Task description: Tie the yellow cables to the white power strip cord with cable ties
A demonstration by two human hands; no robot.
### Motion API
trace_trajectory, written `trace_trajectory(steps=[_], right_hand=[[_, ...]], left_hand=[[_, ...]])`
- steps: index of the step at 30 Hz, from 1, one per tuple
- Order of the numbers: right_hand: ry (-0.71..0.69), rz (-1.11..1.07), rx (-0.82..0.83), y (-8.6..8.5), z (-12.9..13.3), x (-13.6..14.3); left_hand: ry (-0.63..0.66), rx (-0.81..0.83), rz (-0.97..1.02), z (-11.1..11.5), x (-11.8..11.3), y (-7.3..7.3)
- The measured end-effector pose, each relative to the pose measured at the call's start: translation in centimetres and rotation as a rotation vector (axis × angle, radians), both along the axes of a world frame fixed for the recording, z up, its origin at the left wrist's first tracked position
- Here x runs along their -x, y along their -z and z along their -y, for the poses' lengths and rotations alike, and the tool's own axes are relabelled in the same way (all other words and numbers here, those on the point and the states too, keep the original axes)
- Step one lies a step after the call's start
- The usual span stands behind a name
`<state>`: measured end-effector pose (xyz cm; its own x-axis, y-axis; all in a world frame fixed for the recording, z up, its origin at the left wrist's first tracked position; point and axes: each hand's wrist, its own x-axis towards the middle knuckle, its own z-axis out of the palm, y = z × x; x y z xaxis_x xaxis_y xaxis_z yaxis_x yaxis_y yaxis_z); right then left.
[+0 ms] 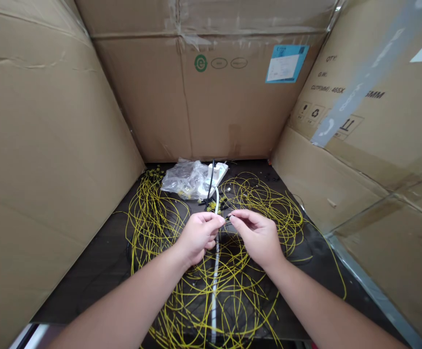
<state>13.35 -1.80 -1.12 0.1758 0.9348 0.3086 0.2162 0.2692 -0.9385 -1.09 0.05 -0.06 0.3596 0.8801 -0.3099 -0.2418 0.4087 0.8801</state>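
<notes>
Both hands meet over the middle of the dark table, fingertips almost touching. My left hand [200, 236] is closed in a pinch on what looks like the end of a thin yellow wire. My right hand [257, 233] pinches a small black piece [228, 218] between thumb and forefinger, close to the left fingertips; its exact kind is too small to make out. Loose yellow wires [152, 213] lie in tangled coils left, right and below the hands. A white cable [214, 291] runs beneath them towards the front edge.
Tall cardboard boxes [228, 116] wall in the table [98, 271] at the back and both sides. Behind the hands sit a clear plastic bag [185, 177] and a white power strip [218, 172] with a black cord [211, 182]. Small black bits [274, 178] lie at the back right.
</notes>
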Motion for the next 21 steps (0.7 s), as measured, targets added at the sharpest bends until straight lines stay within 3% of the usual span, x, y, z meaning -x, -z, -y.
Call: trace_trajectory(steps=[10,21], right_hand=[[-0.001,-0.041,0.048,-0.28,-0.07,-0.02],[-0.017,0.028,-0.046,-0.31,0.09,0.03]], left_hand=[[-0.006,-0.009,-0.021,0.10,-0.04,-0.15],[-0.019,-0.007,-0.028,0.10,-0.08,-0.12]])
